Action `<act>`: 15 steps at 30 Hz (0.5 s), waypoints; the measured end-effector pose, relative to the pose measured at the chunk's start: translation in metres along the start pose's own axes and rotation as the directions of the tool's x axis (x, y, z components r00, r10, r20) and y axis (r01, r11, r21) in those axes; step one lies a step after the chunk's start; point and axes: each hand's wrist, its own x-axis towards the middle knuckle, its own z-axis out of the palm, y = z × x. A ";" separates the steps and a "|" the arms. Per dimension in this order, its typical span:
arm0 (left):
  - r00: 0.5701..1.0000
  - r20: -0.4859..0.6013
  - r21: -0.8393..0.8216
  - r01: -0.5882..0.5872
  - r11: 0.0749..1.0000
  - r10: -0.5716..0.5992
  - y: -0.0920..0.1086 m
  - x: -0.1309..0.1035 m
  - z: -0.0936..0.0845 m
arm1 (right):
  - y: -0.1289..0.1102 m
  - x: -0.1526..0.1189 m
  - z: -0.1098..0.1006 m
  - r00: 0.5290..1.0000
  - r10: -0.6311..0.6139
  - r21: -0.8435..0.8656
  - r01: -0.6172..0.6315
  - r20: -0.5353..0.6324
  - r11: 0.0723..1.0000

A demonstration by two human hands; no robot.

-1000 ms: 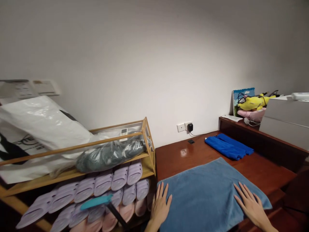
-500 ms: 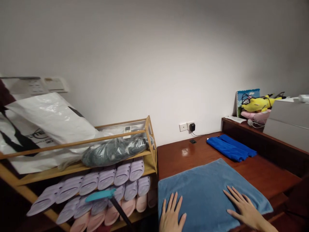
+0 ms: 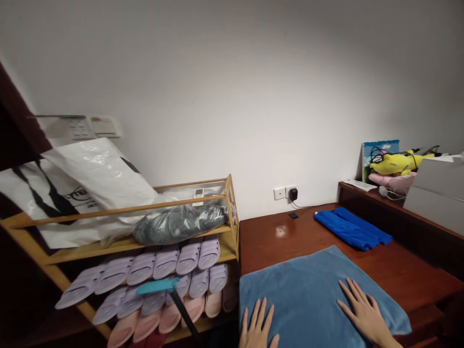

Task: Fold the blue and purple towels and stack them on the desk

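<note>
A grey-blue cloth (image 3: 304, 290) lies spread on the brown wooden desk (image 3: 264, 241), its right corner reaching the desk's front edge. My left hand (image 3: 257, 326) rests flat on the cloth's left part, fingers spread, its lower part cut off by the frame. On the right part of the same cloth lies my right hand (image 3: 364, 311), palm down with fingers apart. Neither hand grips anything. Behind the cloth, a bright blue folded cloth (image 3: 351, 227) lies on the desk near the raised shelf.
Left of the desk stands a wooden rack (image 3: 232, 237) with slippers (image 3: 139, 268), a white bag (image 3: 97, 174) and a plastic-wrapped bundle (image 3: 177, 224). A teal-headed tool (image 3: 157, 286) leans before it. The raised shelf (image 3: 384, 200) holds a yellow plush toy (image 3: 395, 163) and grey boxes (image 3: 438, 179).
The view has shifted slightly, so the rack and desk appear a little further right and more of the left side shows. Both hands remain flat on the cloth.
</note>
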 end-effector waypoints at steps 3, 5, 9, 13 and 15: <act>0.997 -0.055 0.124 -0.042 0.991 0.049 0.001 -0.005 0.004 | 0.007 0.011 -0.015 1.000 0.016 0.108 -0.018 0.015 0.994; 0.991 -0.095 0.199 -0.074 0.977 0.094 0.003 -0.010 0.001 | 0.009 0.025 -0.023 0.999 0.037 0.168 -0.033 -0.021 0.985; 0.964 -0.199 0.324 -0.106 0.940 0.177 0.002 -0.018 0.000 | 0.005 0.064 -0.019 0.990 0.116 0.167 -0.101 -0.081 0.981; 0.922 -0.314 0.401 -0.089 0.912 0.228 -0.002 -0.015 0.021 | 0.002 0.102 -0.004 0.973 0.228 0.140 -0.221 -0.042 0.965; 0.914 -0.372 0.393 -0.002 0.920 0.161 0.000 -0.012 0.034 | 0.001 0.114 0.004 0.969 0.243 0.125 -0.237 -0.041 0.964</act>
